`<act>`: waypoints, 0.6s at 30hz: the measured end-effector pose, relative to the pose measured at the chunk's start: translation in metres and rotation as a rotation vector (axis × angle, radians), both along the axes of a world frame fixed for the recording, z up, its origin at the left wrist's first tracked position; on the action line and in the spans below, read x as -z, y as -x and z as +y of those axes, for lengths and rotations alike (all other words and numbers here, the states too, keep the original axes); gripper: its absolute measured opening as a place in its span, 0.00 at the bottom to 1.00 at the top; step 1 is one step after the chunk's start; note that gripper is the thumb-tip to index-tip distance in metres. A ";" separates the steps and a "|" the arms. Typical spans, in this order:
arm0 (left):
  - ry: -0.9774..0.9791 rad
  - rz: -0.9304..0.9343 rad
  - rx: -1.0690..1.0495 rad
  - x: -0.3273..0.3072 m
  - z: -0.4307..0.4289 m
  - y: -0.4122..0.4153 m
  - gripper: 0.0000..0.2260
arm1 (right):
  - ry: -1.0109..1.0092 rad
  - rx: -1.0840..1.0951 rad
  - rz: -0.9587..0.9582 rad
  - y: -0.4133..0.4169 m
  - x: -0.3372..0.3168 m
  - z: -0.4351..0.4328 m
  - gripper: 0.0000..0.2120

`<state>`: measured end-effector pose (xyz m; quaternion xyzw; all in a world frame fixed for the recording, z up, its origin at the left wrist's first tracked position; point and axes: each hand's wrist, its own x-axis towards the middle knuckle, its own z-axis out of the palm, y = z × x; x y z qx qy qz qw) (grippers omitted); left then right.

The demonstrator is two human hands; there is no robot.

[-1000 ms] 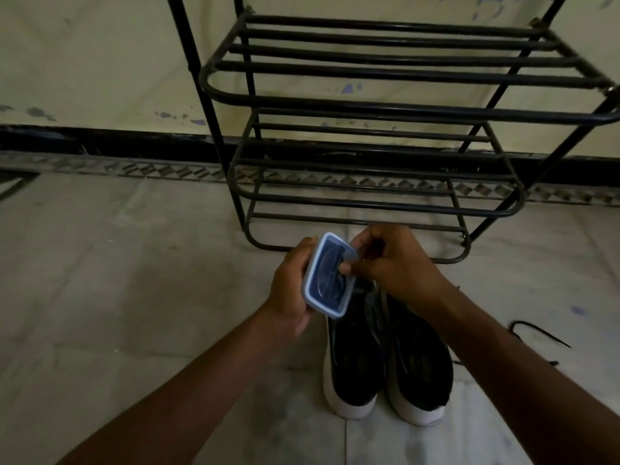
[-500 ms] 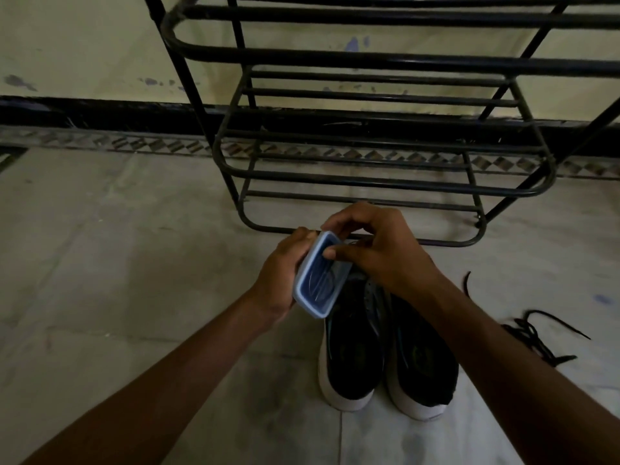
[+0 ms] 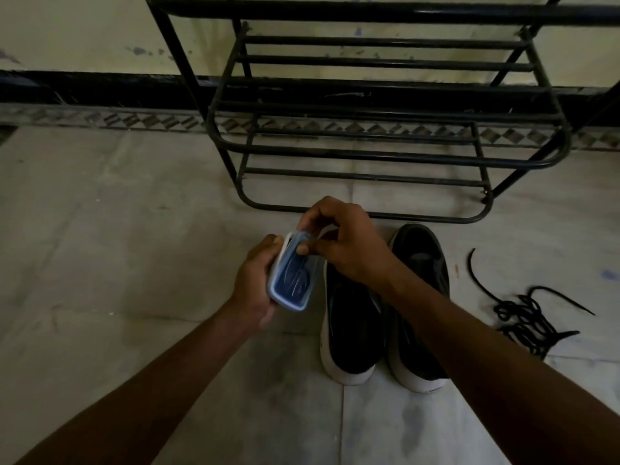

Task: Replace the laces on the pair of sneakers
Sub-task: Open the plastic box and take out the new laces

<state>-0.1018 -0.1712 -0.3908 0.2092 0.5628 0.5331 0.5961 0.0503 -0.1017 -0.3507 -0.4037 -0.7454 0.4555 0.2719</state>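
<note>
Tilted in the left hand [image 3: 253, 286], whose fingers wrap round its body, is a small blue-rimmed plastic box [image 3: 288, 302] that appears to hold coiled laces [image 3: 297, 275]. The right hand [image 3: 349, 243] pinches its upper edge. Light, rigid and probably slick, it likely wants a firm side grip and a peel from the corner. Just right of it the sneakers [image 3: 355, 337] stand together on the floor [image 3: 134, 229]. Limp black laces [image 3: 523, 317] lie heaped further right, with a metal shoe rack [image 3: 369, 155] behind.

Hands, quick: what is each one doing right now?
Left hand: gripping the small blue box.
Right hand: pinching the top edge of the same box.
</note>
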 end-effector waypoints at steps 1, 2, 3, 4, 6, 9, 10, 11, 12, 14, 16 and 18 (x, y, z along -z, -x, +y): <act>0.019 -0.013 -0.025 0.004 0.000 0.003 0.13 | 0.008 0.000 0.003 0.001 -0.001 0.000 0.12; 0.030 -0.009 -0.052 0.006 0.000 0.006 0.13 | 0.014 -0.005 0.001 0.002 -0.003 0.000 0.12; 0.030 0.020 -0.086 0.008 0.001 0.011 0.12 | 0.019 -0.017 -0.004 0.004 -0.005 0.001 0.12; 0.025 0.058 -0.122 0.009 0.002 0.014 0.12 | 0.022 -0.026 -0.006 0.004 -0.007 0.001 0.12; 0.055 0.103 -0.235 0.010 0.007 0.024 0.12 | 0.015 -0.055 0.002 0.006 -0.011 0.001 0.11; 0.133 -0.004 -0.449 0.013 0.015 0.052 0.15 | -0.038 -0.052 -0.022 0.016 -0.010 -0.006 0.09; 0.129 -0.037 -0.480 0.015 0.017 0.062 0.15 | -0.083 -0.032 -0.071 0.021 -0.007 -0.011 0.09; 0.122 -0.056 -0.493 0.016 0.018 0.072 0.16 | -0.146 -0.014 -0.137 0.029 -0.002 -0.018 0.08; 0.116 -0.070 -0.494 0.017 0.016 0.082 0.16 | -0.223 -0.007 -0.196 0.038 0.005 -0.025 0.08; 0.110 -0.104 -0.469 0.020 0.011 0.093 0.16 | -0.373 -0.056 -0.302 0.056 0.023 -0.041 0.09; 0.098 -0.137 -0.430 0.023 0.002 0.101 0.15 | -0.462 -0.185 -0.436 0.073 0.044 -0.058 0.13; 0.086 -0.152 -0.411 0.026 -0.003 0.104 0.15 | -0.511 -0.277 -0.558 0.080 0.063 -0.076 0.17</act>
